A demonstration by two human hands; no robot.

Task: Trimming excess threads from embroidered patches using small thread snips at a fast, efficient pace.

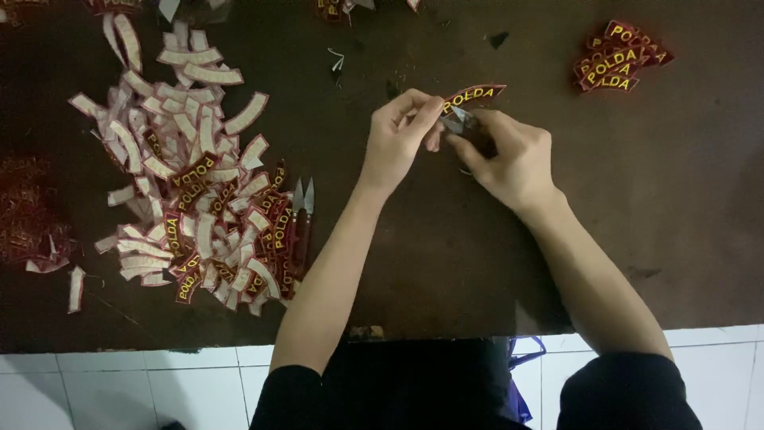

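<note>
Centre of frame, upper half: left hand (398, 135) pinches the end of a curved red patch (474, 95) with yellow lettering, thumb and forefinger closed on it. Right hand (509, 155) closed around a small metal snipper (460, 122), touching the patch's lower edge. Big patch pile (191, 175) left, small stack (619, 56) upper right, spare snips (302, 223) beside the pile on the dark table (676, 199).

Small metal tool (460, 122) mostly hidden inside right hand (509, 155), kind unclear (snips perhaps). Patches (338, 8) at table's (676, 199) far edge cut by picture top. Red heap (28, 211) at left edge too dim to tell.
</note>
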